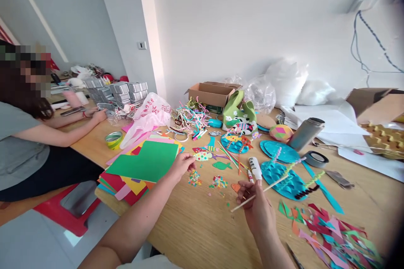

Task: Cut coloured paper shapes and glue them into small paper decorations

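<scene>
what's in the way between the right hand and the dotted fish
Nothing visible blocks the right hand from the dotted fish in the left hand; the green fish and paper bits lie low between them, an orange fish by the right hand.

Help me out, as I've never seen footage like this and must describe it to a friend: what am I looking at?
There is no machine here, just a person's two bare hands. The single picture comes from a camera worn on that person's head, looking forward and down. On the wooden table lie coloured paper sheets, blue discs and paper scraps. The left hand appears to pinch a spotted paper fish. The right hand holds a thin pale stick; whether it also grips the white bottle beside it, I can't tell. Another person sits at the left.
</scene>
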The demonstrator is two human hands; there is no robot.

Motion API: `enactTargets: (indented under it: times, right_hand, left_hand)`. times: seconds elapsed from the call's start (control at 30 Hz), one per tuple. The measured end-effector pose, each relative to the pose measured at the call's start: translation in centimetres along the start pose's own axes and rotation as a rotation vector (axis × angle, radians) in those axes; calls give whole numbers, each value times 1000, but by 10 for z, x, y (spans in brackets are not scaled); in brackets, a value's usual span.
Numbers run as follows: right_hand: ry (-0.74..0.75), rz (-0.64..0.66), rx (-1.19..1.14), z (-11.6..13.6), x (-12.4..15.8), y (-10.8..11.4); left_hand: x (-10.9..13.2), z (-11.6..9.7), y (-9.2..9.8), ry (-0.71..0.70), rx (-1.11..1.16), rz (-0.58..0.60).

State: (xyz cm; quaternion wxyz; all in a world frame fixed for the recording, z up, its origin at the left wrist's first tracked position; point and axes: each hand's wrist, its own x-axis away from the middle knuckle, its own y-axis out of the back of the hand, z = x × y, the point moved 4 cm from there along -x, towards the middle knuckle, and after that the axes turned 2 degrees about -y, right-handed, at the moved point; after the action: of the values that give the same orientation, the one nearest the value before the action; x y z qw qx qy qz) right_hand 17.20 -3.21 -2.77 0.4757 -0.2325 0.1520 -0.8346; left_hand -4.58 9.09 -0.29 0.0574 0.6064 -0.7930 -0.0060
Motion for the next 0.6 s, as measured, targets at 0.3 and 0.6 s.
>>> enactTargets:
  times: [0.3,0.6]
  right_hand:
    - [137,57,-27,13,13,-10]
    - [141,97,-11,5,17,-12]
  left_hand:
    - [-43,-16,10,122,-229,-32]
    - [-93,-6,5,323,-334,-32]
